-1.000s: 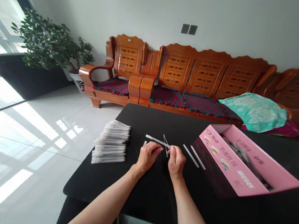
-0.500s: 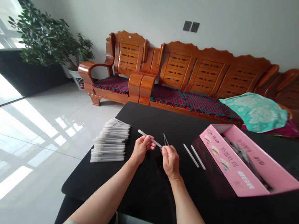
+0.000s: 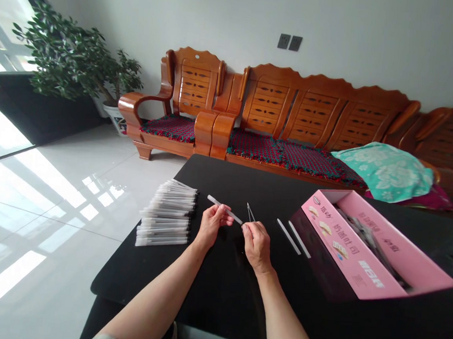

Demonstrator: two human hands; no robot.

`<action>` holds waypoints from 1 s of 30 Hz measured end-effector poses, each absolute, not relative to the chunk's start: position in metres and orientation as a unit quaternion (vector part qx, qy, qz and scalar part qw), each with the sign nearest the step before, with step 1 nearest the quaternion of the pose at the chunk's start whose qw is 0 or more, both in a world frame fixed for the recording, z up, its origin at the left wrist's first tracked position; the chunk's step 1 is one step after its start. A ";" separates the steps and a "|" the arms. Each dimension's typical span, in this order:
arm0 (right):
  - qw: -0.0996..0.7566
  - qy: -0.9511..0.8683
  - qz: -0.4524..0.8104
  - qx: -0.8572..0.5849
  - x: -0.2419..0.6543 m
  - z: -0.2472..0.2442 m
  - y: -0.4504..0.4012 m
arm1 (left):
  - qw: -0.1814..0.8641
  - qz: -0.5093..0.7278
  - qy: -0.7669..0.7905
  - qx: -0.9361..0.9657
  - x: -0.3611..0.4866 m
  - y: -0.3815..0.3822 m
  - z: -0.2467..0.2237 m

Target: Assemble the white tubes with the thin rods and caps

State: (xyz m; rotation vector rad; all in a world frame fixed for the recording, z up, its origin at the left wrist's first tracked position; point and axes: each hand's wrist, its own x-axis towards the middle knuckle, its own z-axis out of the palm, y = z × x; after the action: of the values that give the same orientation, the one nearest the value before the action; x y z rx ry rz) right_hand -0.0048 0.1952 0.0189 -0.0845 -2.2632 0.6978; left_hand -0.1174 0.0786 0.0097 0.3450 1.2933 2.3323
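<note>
Chinese characters reading "奶盐吐司" are printed along the pink carton at right of the frame; its smaller print cannot be read.

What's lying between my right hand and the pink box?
Between your right hand and the pink box, two slim white tubes lie on the black table, in the head view.

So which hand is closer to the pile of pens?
Left. The left hand is just to the right of the pile of pens, not touching it. The right hand is farther right, on the left hand's other side.
</note>
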 end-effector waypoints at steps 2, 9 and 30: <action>0.381 -0.883 0.273 -0.033 -0.005 0.019 0.195 | 0.220 0.845 0.471 0.124 -0.118 0.078 0.008; 0.382 -0.885 0.264 -0.031 -0.006 0.018 0.195 | 0.228 0.843 0.470 0.131 -0.119 0.079 0.007; 0.390 -0.885 0.252 -0.036 -0.007 0.017 0.195 | 0.221 0.837 0.484 0.124 -0.119 0.079 0.007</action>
State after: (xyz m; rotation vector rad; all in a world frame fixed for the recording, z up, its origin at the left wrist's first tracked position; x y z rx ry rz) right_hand -0.0066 0.1953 0.0171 -0.0920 -2.2494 0.6395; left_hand -0.1188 0.0790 0.0069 0.3433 1.3385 2.3137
